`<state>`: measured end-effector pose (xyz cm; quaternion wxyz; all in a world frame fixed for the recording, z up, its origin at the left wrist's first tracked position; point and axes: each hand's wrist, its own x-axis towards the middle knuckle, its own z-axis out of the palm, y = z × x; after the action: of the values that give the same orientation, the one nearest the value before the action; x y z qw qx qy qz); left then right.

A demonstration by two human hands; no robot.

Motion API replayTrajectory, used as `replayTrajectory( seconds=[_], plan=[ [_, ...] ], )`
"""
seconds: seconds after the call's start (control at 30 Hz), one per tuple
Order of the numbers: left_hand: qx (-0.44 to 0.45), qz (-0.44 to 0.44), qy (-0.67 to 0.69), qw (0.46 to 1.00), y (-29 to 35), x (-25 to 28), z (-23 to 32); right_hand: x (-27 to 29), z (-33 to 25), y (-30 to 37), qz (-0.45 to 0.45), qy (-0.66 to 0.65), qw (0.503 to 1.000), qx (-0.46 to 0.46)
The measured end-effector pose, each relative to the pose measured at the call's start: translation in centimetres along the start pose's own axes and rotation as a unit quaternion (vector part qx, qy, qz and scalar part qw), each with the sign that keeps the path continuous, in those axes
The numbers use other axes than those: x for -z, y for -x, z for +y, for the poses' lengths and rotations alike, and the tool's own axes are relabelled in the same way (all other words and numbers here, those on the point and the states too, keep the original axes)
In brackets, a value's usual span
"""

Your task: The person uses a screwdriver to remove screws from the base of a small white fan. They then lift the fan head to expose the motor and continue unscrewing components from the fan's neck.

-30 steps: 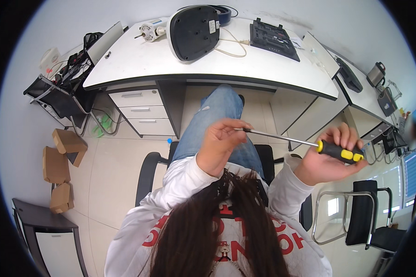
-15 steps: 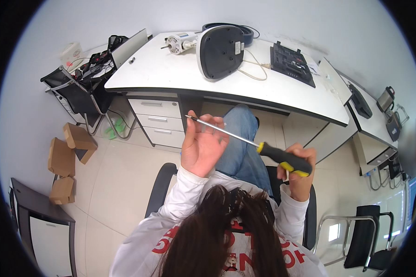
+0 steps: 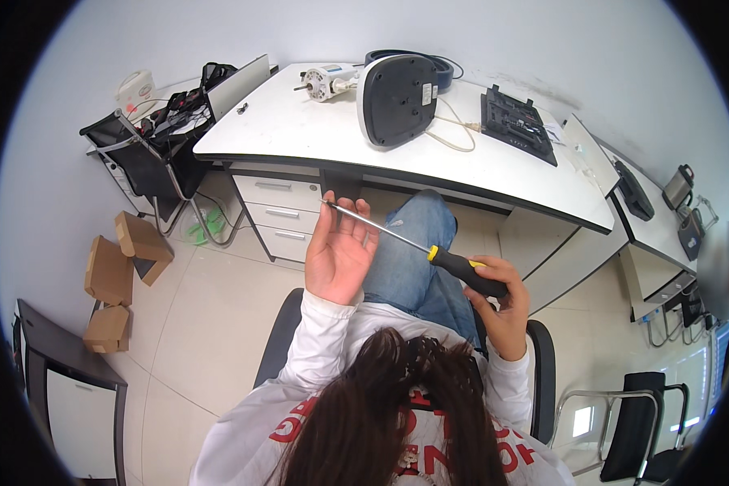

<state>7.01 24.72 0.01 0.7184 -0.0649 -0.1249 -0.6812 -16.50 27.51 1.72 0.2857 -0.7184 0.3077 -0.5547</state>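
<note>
A long screwdriver (image 3: 385, 230) with a steel shaft and a black and yellow handle lies slantwise above my lap, its tip to the left. My right hand (image 3: 502, 312) grips the end of the handle between thumb and fingers. At the other end, my left hand (image 3: 342, 253) has its palm turned up, thumb and forefinger pinched at the dark tip. Its other fingers are loosely curled. Whether anything small sits at the tip cannot be made out.
Ahead stands a white desk (image 3: 292, 134) with a motor (image 3: 326, 83), an upturned black-bottomed base (image 3: 397, 101) with a cable, and a black tool case (image 3: 517, 123). Drawers (image 3: 279, 215) sit below. Cardboard boxes (image 3: 109, 271) are on the left floor, a chair (image 3: 636, 421) at right.
Both hands and the screwdriver have shifted a little left. My right hand has turned and its fingers have moved on the handle. The view has tilted slightly.
</note>
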Motion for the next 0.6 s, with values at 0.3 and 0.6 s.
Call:
replayTrajectory(
  seconds=[0.3, 0.6],
  plan=[
    [-0.027, 0.023, -0.046, 0.998, -0.42, 0.22, 0.25, 0.26, -0.66, 0.35, -0.052, -0.105, 0.979, -0.164],
    [-0.042, 0.073, -0.111, 0.990, -0.57, -0.11, 0.38, -0.19, 0.02, 0.41, -0.016, -0.107, 0.983, -0.150]
  ],
)
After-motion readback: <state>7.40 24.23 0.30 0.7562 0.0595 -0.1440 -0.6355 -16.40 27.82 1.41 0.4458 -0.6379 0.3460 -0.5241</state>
